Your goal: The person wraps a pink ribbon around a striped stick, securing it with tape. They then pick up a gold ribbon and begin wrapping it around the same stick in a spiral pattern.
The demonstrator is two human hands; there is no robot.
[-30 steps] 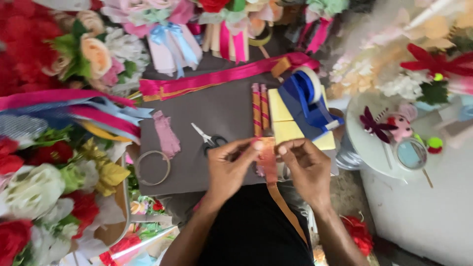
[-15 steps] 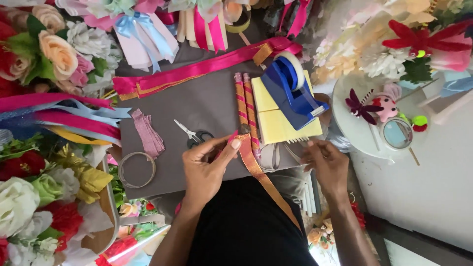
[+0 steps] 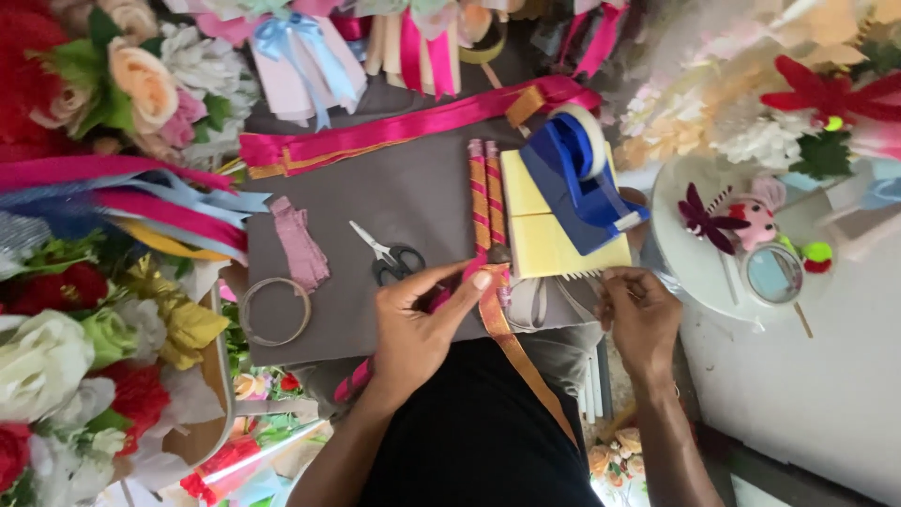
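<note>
The left hand (image 3: 418, 324) pinches an orange ribbon (image 3: 511, 343) on the grey mat (image 3: 394, 202); scissors (image 3: 389, 255) lie just beside. The right hand (image 3: 638, 314) rests near the blue tape dispenser (image 3: 574, 183).

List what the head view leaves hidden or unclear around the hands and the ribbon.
- Right hand: fingertips curl inward; whether they pinch anything is too small to tell.
- Orange ribbon: its pressed end lies under the left hand fingers.
- Scissors: handles partly behind the left hand.
- Flowers: cut off by left edge.

A craft workshop: ribbons (image 3: 394, 131), artificial flowers (image 3: 84, 84), scissors (image 3: 389, 258) and a tape dispenser (image 3: 577, 183) crowd the table (image 3: 394, 197).
</note>
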